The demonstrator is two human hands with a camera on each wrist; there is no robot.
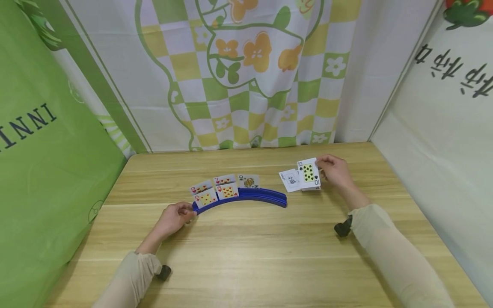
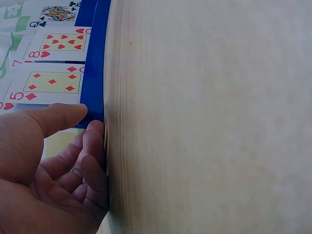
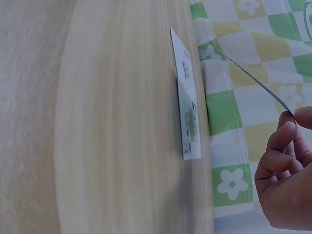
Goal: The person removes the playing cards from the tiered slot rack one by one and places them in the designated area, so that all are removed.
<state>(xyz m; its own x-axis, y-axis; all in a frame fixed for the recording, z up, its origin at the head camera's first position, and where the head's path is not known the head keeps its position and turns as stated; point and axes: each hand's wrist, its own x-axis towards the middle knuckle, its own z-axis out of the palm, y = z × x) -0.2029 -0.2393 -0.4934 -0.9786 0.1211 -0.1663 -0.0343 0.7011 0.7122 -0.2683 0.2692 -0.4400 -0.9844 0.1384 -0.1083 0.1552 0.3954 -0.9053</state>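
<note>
My left hand [image 1: 175, 220] grips the left end of a curved blue card holder [image 1: 262, 195], thumb on top. In the holder stand playing cards: a five of diamonds [image 2: 52, 83] and an eight of hearts [image 1: 228, 191] in front, a seven of hearts [image 1: 224, 180], another red card [image 1: 201, 187] and a queen of clubs [image 1: 248, 181] behind. Between thumb and fingertips my right hand [image 1: 335, 171] pinches a ten of spades [image 1: 308, 172], raised above the table; the right wrist view shows it edge-on.
Below the ten of spades, loose cards [image 3: 187, 105] lie overlapping on the wooden table [image 1: 246, 261]; the ten partly covers them in the head view. A patterned curtain [image 1: 250, 115] hangs behind the table, with fabric walls at both sides.
</note>
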